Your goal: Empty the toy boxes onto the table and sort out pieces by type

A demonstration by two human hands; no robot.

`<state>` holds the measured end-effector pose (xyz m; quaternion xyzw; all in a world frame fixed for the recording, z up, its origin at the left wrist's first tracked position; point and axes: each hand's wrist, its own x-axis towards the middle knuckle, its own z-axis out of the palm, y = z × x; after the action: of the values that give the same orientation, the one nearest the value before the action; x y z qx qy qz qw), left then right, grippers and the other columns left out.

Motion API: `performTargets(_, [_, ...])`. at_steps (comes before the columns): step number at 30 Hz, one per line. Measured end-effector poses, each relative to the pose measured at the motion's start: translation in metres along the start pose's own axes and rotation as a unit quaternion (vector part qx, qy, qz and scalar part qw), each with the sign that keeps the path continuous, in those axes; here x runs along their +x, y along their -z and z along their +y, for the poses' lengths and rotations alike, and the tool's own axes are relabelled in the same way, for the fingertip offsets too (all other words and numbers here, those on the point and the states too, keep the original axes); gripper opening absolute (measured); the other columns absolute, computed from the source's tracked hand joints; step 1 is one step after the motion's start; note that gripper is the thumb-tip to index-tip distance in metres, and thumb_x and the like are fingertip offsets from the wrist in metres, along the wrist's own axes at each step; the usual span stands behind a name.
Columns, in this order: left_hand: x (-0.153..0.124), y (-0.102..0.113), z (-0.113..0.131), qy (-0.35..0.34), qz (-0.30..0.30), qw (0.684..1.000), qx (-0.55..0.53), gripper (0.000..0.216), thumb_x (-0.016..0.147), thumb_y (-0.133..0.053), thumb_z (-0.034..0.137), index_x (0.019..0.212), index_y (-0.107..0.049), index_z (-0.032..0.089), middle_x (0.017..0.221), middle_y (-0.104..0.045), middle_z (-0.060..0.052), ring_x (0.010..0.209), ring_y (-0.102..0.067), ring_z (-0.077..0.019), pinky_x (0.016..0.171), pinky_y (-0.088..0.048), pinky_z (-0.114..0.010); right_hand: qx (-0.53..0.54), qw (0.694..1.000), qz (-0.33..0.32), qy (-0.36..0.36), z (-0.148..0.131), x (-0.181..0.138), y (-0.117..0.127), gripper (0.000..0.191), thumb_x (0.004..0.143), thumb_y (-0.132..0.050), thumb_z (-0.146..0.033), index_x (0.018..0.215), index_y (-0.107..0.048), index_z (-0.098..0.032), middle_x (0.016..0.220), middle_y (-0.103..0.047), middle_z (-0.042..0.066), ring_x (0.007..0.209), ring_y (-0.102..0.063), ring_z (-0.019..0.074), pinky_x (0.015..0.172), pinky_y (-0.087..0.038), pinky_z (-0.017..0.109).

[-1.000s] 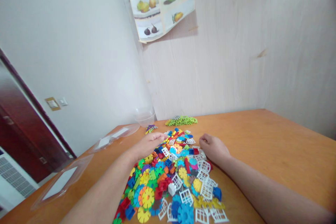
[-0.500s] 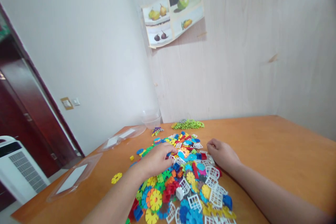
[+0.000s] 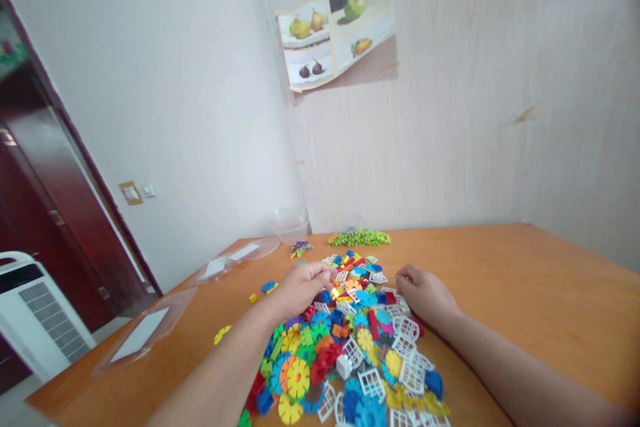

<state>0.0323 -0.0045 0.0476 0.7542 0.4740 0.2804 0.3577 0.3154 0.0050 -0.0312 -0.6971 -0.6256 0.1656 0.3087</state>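
A heap of bright plastic building pieces [image 3: 345,340] lies on the orange wooden table [image 3: 525,300]: toothed discs, small bricks and white window grids. My left hand [image 3: 303,283] rests on the heap's far left side with its fingers curled down into the pieces; what they grip is hidden. My right hand [image 3: 425,293] lies on the heap's right edge, fingers curled in a loose fist over white grids. A few blue and yellow pieces [image 3: 267,288] lie scattered just left of my left hand.
A pile of green pieces [image 3: 359,237] sits at the table's back by the wall, a small multicoloured cluster [image 3: 299,248] beside it. A clear plastic tub [image 3: 290,225] stands in the corner; two clear lids [image 3: 145,332] lie along the left edge. A white appliance [image 3: 35,310] stands on the floor.
My left hand has moved back up to the heap's far left part and curled tighter. Loose pieces lie spread to its left. The view has shifted slightly; my right hand has stayed put.
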Motion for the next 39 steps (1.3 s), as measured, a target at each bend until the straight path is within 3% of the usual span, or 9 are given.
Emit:
performTargets(7, [-0.006, 0.006, 0.008, 0.007, 0.013, 0.997, -0.074, 0.035, 0.088, -0.056, 0.042, 0.111, -0.066, 0.017, 0.117, -0.069, -0.011, 0.112, -0.063, -0.0234, 0.098, -0.046, -0.039, 0.001, 1.0, 0.0, 0.001, 0.0, 0.0, 0.0, 0.029, 0.09, -0.042, -0.037, 0.083, -0.066, -0.023, 0.081, -0.069, 0.005, 0.078, -0.061, 0.0189, 0.06, -0.032, 0.025])
performTargets(12, [-0.016, 0.024, 0.009, 0.014, 0.041, 0.999, 0.024, 0.03, 0.085, -0.055, 0.036, 0.107, -0.067, 0.018, 0.113, -0.07, -0.007, 0.108, -0.063, -0.0231, 0.096, -0.045, -0.036, -0.003, 1.0, -0.001, -0.002, 0.001, 0.001, -0.001, 0.028, 0.089, -0.043, -0.036, 0.084, -0.067, -0.023, 0.082, -0.07, 0.005, 0.077, -0.061, 0.0188, 0.06, -0.032, 0.025])
performTargets(18, [-0.032, 0.04, 0.004, 0.004, -0.031, 0.984, 0.174, 0.03, 0.072, -0.056, 0.021, 0.1, -0.069, 0.022, 0.101, -0.069, -0.002, 0.094, -0.063, -0.0218, 0.081, -0.048, -0.03, -0.002, 1.0, 0.002, 0.003, 0.003, 0.002, -0.002, 0.026, 0.089, -0.045, -0.035, 0.086, -0.068, -0.023, 0.081, -0.07, 0.005, 0.076, -0.061, 0.0188, 0.061, -0.033, 0.025])
performTargets(25, [-0.019, 0.022, 0.005, -0.056, 0.005, 0.969, 0.241, 0.025, 0.08, -0.059, 0.031, 0.1, -0.071, 0.023, 0.108, -0.067, -0.007, 0.106, -0.058, -0.0254, 0.093, -0.043, -0.035, -0.006, 1.0, 0.005, 0.005, 0.003, 0.002, -0.002, 0.026, 0.089, -0.045, -0.035, 0.088, -0.068, -0.024, 0.084, -0.071, 0.004, 0.078, -0.061, 0.0191, 0.062, -0.034, 0.025])
performTargets(31, [0.001, 0.003, -0.002, -0.13, 0.0, 0.949, 0.288, 0.022, 0.083, -0.06, 0.038, 0.095, -0.074, 0.025, 0.1, -0.069, -0.005, 0.099, -0.058, -0.0243, 0.091, -0.043, -0.035, -0.001, 1.0, 0.002, 0.009, 0.004, 0.001, -0.002, 0.027, 0.089, -0.043, -0.036, 0.084, -0.067, -0.023, 0.08, -0.07, 0.004, 0.077, -0.061, 0.0192, 0.062, -0.034, 0.026])
performTargets(39, [0.008, 0.002, -0.007, -0.111, 0.023, 0.959, 0.261, 0.02, 0.08, -0.063, 0.041, 0.081, -0.068, 0.022, 0.087, -0.068, -0.003, 0.087, -0.058, -0.0205, 0.078, -0.043, -0.03, -0.005, 1.0, -0.013, 0.002, 0.003, 0.0, 0.001, 0.028, 0.089, -0.042, -0.038, 0.082, -0.065, -0.024, 0.08, -0.07, 0.004, 0.076, -0.062, 0.02, 0.061, -0.034, 0.026])
